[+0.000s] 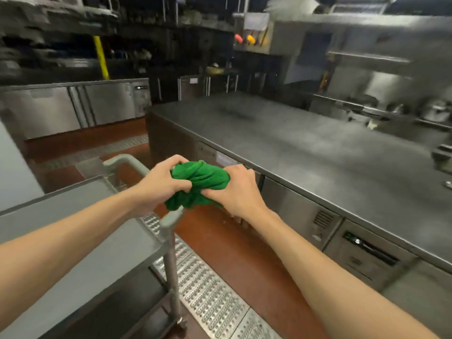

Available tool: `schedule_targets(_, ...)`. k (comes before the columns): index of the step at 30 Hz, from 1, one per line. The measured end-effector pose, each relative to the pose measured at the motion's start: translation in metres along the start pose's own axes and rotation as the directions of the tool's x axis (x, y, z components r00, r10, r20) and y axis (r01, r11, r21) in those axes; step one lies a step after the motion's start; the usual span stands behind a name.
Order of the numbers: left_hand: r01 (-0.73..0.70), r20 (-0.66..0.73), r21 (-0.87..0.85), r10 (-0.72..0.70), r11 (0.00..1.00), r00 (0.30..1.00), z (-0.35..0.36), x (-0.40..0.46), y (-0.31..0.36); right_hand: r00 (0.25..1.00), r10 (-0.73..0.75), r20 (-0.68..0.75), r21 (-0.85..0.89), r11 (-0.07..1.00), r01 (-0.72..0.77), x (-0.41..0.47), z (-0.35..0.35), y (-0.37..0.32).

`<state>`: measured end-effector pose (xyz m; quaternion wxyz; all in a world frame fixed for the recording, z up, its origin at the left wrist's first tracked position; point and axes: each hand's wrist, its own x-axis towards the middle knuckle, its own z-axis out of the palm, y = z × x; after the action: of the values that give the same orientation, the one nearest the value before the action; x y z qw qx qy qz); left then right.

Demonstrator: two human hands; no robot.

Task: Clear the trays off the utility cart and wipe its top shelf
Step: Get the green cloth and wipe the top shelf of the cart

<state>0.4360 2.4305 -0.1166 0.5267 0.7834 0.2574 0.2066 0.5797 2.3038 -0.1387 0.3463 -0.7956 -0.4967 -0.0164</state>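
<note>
Right now both hands are bunched into a green cloth [198,184], held up in the air between the utility cart [80,231] on the left and the long steel table [305,148] on the right. The left hand [156,185] grips the cloth's left end, its fingers [182,160] curled over the top of the wad and the thumb dug in from the near side. The right hand [238,189] clamps the right end, knuckles up, fingers wrapped down around the fabric. The cloth looks twisted and crumpled between the two fists, with a loose fold hanging down just above the cart's near handle post [171,221]. It touches neither the cart nor the table. The cart's top shelf [73,216] is a flat grey surface reaching toward the lower left, with a raised lip along its edge, and nothing on the part that shows. Its rounded grey handle [127,162] loops up at the right end, and a dark lower shelf [117,309] shows beneath. A perforated metal drain grate [208,297] runs along the reddish floor [234,245] between the cart and the table. The table front carries steel drawers and a vent panel [325,217]. Farther off, more steel cabinets [73,106] line the left wall, though that part is blurred.
</note>
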Motion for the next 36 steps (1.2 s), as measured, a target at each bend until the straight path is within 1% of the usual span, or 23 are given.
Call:
schedule_targets(4, -0.105, 0.137, 0.023, 0.101, 0.994, 0.985, 0.086, 0.057, 0.045, 0.985, 0.138, -0.103, -0.015, 0.99, -0.14, -0.003, -0.07, 0.079)
schedule_targets(8, -0.187, 0.3, 0.066, 0.16, 0.98, 0.94, 0.163, 0.117, 0.075, 0.958, 0.218, -0.183, -0.095, 0.967, -0.238, -0.001, -0.122, 0.157)
schedule_targets(11, -0.246, 0.405, 0.07, 0.198, 0.967, 0.893, 0.223, 0.168, 0.09, 0.933, 0.281, -0.224, -0.126, 0.941, -0.314, 0.007, -0.157, 0.216)
schedule_targets(13, -0.277, 0.479, 0.026, 0.232, 0.961, 0.847, 0.27, 0.21, 0.103, 0.91, 0.333, -0.249, -0.124, 0.92, -0.371, 0.015, -0.184, 0.261)
schedule_targets(18, -0.307, 0.616, -0.03, 0.26, 0.951, 0.744, 0.382, 0.285, 0.136, 0.847, 0.416, -0.331, -0.17, 0.857, -0.487, 0.019, -0.247, 0.359)
schedule_targets(20, -0.317, 0.654, -0.055, 0.274, 0.947, 0.705, 0.435, 0.309, 0.147, 0.813, 0.462, -0.354, -0.179, 0.82, -0.544, 0.013, -0.271, 0.403)
schedule_targets(23, -0.334, 0.714, -0.041, 0.261, 0.942, 0.65, 0.512, 0.338, 0.158, 0.771, 0.52, -0.367, -0.199, 0.766, -0.611, 0.001, -0.298, 0.466)
schedule_targets(27, -0.406, 0.749, -0.007, 0.273, 0.914, 0.604, 0.62, 0.37, 0.16, 0.715, 0.59, -0.376, -0.194, 0.704, -0.683, -0.02, -0.325, 0.559)
schedule_targets(29, -0.483, 0.751, 0.053, 0.284, 0.874, 0.597, 0.673, 0.385, 0.155, 0.706, 0.611, -0.358, -0.22, 0.68, -0.7, -0.028, -0.337, 0.611)
schedule_targets(31, -0.527, 0.755, 0.1, 0.281, 0.844, 0.592, 0.724, 0.401, 0.148, 0.704, 0.629, -0.33, -0.231, 0.669, -0.706, -0.034, -0.346, 0.662)
schedule_targets(34, -0.536, 0.751, 0.158, 0.252, 0.829, 0.61, 0.792, 0.427, 0.131, 0.691, 0.664, -0.286, -0.243, 0.647, -0.723, -0.036, -0.349, 0.729)
schedule_targets(36, -0.54, 0.76, 0.192, 0.224, 0.819, 0.61, 0.828, 0.445, 0.117, 0.674, 0.689, -0.268, -0.24, 0.629, -0.739, -0.036, -0.344, 0.767)
